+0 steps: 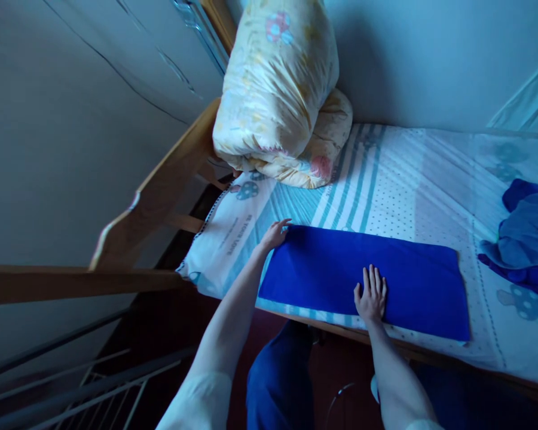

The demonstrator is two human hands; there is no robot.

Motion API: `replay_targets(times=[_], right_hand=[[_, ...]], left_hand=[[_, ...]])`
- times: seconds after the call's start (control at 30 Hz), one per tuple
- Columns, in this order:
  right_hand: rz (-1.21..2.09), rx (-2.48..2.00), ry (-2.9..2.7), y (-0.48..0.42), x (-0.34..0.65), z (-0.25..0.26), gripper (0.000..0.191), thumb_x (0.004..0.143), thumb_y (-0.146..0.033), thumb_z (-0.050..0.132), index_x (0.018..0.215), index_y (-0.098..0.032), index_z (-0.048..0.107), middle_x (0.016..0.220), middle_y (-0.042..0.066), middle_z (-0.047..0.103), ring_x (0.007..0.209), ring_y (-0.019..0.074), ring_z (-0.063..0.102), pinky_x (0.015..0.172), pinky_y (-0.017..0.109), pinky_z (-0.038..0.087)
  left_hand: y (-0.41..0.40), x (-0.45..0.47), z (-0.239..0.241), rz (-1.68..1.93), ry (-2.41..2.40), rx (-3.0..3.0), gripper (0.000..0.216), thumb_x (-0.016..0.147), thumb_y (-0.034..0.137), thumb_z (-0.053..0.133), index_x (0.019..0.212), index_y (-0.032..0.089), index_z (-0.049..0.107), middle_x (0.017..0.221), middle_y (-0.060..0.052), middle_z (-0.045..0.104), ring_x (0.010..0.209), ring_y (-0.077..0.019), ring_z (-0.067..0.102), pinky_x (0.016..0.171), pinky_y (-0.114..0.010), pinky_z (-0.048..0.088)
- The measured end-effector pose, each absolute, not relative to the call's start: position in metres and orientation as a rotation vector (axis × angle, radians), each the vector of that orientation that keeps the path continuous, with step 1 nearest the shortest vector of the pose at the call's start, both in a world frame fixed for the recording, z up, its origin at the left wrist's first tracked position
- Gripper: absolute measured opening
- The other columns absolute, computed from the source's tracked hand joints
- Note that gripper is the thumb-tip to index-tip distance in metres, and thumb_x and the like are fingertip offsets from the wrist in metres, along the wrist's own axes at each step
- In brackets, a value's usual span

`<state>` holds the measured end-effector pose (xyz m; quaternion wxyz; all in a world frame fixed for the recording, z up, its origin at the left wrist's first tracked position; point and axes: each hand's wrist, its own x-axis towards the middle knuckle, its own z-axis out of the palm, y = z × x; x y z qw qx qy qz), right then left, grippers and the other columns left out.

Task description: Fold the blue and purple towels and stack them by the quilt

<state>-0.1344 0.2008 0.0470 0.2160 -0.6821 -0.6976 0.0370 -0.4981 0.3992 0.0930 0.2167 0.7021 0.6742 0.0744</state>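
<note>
A blue cloth [412, 272], folded into a long flat rectangle, lies along the near side of the bed. At its far left corner is my left hand [275, 234], touching the edge with fingers stretched out and slightly bent. My right hand [372, 295] rests palm down on the near middle part of the cloth, fingers spread and flat. The fabric looks mostly smooth under it.
A rolled, flower-patterned quilt [278, 89] stands at the bed's far left end, near the wooden headboard [156, 185]. Crumpled blue clothes [526, 233] lie to the right on the patterned sheet [394, 179]. Metal rails [116, 373] stand at lower left.
</note>
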Motion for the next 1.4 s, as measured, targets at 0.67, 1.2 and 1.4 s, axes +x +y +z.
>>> replay_targets(times=[0.67, 1.2, 1.4], right_hand=[[0.154, -1.890, -1.941, 0.198, -0.135, 0.043, 0.065, 0.097, -0.027, 0.040, 0.160, -0.019, 0.029, 0.164, 0.011, 0.034, 0.150, 0.0303, 0.032, 0.122, 0.057, 0.024], [0.259, -1.976, -1.955, 0.197, -0.136, 0.049, 0.061, 0.098, -0.026, 0.040, 0.158, -0.018, 0.034, 0.163, 0.011, 0.036, 0.153, 0.0250, 0.028, 0.125, 0.051, 0.019], [0.325, -2.021, -1.995, 0.196, -0.136, 0.052, 0.062, 0.099, -0.027, 0.042, 0.159, -0.018, 0.032, 0.165, 0.010, 0.031, 0.155, 0.0240, 0.022, 0.126, 0.049, 0.015]], left_hand=[[0.329, -0.444, 0.054, 0.350, 2.154, 1.989, 0.060, 0.100, 0.039, 0.033, 0.155, 0.016, 0.037, 0.165, -0.016, 0.029, 0.156, -0.0341, 0.015, 0.123, -0.064, 0.015], [0.192, -0.271, 0.043, 0.553, 1.859, 2.100, 0.065, 0.097, 0.024, 0.040, 0.160, 0.023, 0.026, 0.167, -0.010, 0.024, 0.155, -0.0299, 0.019, 0.127, -0.060, 0.016], [0.199, -0.276, 0.041, 0.672, 1.857, 2.097, 0.069, 0.093, 0.023, 0.046, 0.160, 0.025, 0.028, 0.165, -0.009, 0.029, 0.153, -0.0312, 0.026, 0.127, -0.059, 0.017]])
